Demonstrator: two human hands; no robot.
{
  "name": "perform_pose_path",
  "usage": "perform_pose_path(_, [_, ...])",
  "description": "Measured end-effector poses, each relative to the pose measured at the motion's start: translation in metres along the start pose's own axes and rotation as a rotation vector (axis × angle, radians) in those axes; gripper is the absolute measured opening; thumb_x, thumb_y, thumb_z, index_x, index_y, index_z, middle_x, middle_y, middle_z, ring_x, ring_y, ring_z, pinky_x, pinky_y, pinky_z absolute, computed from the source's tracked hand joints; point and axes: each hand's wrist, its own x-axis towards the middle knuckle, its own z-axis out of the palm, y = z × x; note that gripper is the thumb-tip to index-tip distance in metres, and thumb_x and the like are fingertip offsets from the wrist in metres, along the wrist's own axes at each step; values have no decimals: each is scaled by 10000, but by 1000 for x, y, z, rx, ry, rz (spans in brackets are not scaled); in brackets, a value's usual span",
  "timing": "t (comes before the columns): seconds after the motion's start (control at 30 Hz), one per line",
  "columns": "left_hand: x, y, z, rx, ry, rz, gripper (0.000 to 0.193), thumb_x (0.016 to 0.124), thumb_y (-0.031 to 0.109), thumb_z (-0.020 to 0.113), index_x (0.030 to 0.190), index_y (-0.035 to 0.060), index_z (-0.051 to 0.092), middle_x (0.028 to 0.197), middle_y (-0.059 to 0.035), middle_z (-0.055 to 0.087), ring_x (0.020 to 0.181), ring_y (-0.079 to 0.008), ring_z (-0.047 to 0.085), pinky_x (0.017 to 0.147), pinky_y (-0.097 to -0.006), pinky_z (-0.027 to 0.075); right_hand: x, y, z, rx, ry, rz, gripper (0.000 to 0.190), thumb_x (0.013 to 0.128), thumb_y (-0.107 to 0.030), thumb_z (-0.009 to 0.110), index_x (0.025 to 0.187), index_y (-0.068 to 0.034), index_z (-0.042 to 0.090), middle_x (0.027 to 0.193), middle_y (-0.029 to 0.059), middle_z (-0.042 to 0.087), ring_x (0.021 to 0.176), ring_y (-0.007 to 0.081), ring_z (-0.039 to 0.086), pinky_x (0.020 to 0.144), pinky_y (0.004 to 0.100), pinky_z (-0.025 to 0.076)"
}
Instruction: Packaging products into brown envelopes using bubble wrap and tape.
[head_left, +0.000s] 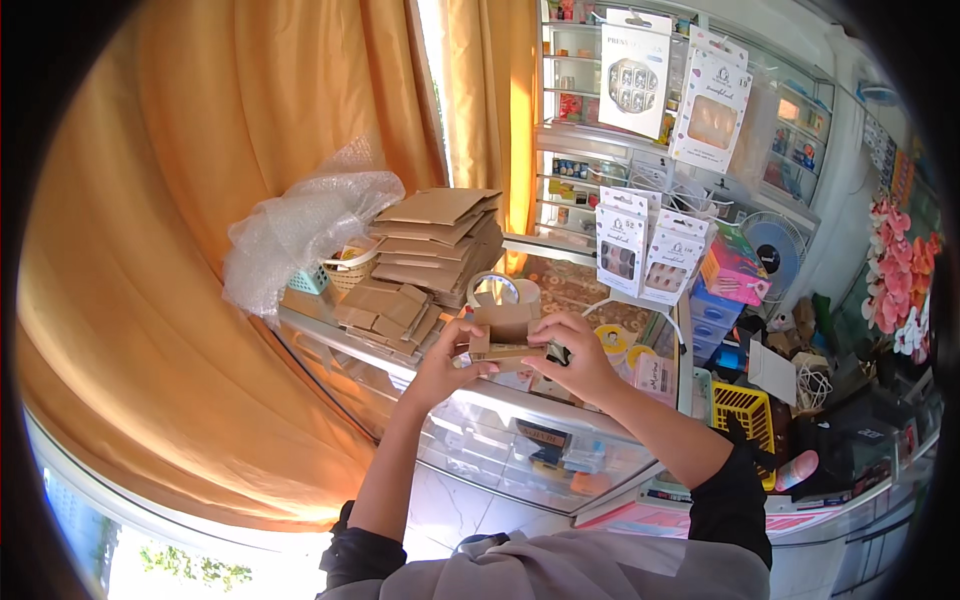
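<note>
A small brown cardboard box (508, 324), its top flap raised, is held between both hands over the front edge of a glass display counter (517, 403). My left hand (448, 360) grips its left side, thumb low and fingers at the upper corner. On its right side, my right hand (574, 355) pinches the cardboard between thumb and fingers. Just behind the box stands a roll of clear tape (493, 289). Small flattened cardboard pieces (384, 311) lie to the left, beside a taller stack of folded cardboard (437, 206).
Bubble wrap (311, 217) rests over a teal basket (308, 281) and a wicker basket (352, 271) at the left. Press-on nail packs (622, 240) hang on a stand at the right. Beyond are a yellow basket (742, 401) and a fan (772, 251). An orange curtain (202, 247) hangs left.
</note>
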Motion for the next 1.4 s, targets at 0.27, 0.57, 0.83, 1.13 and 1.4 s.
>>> perform_pose_path(0.27, [1, -9, 1, -123, 87, -90, 250, 880, 143, 693, 1042, 69, 518, 1065, -46, 591, 1049, -144, 565, 936, -315, 450, -2, 8, 8, 55, 46, 151, 151, 807, -58, 720, 909, -7, 622, 921, 73, 599, 901, 193, 587, 785, 304, 474])
perform_pose_path(0.57, [11, 8, 4, -183, 77, -127, 388, 913, 41, 584, 1256, 79, 407, 1046, -66, 572, 975, -121, 542, 861, -260, 434, 5, 8, 10, 83, 57, 221, 549, 804, -35, 702, 1277, -66, 424, 1150, 69, 533, 803, 129, 546, 742, 268, 499])
perform_pose_path(0.83, [12, 11, -1, -100, 17, -152, 549, 909, 39, 557, 1407, 93, 334, 1079, -92, 569, 991, -134, 551, 890, -268, 436, 25, -1, -6, 177, -155, 365, 618, 787, -8, 695, 1339, -110, 439, 1145, 41, 566, 723, 112, 513, 661, 249, 481])
perform_pose_path(1.13, [8, 6, -1, -166, -6, -153, 201, 969, 94, 549, 1155, 36, 599, 1132, -34, 596, 1019, -96, 541, 890, -260, 432, 15, 5, -5, 38, -213, 174, 154, 848, -40, 675, 1000, -52, 665, 951, 66, 569, 779, 184, 590, 655, 287, 466])
perform_pose_path(1.4, [18, 3, 22, -104, 194, -136, 114, 913, 125, 642, 957, 36, 586, 1052, -42, 605, 903, -87, 544, 818, -247, 440, 17, 1, -5, -14, -246, 197, 104, 873, -41, 633, 974, -46, 659, 933, 60, 563, 770, 188, 598, 666, 307, 474])
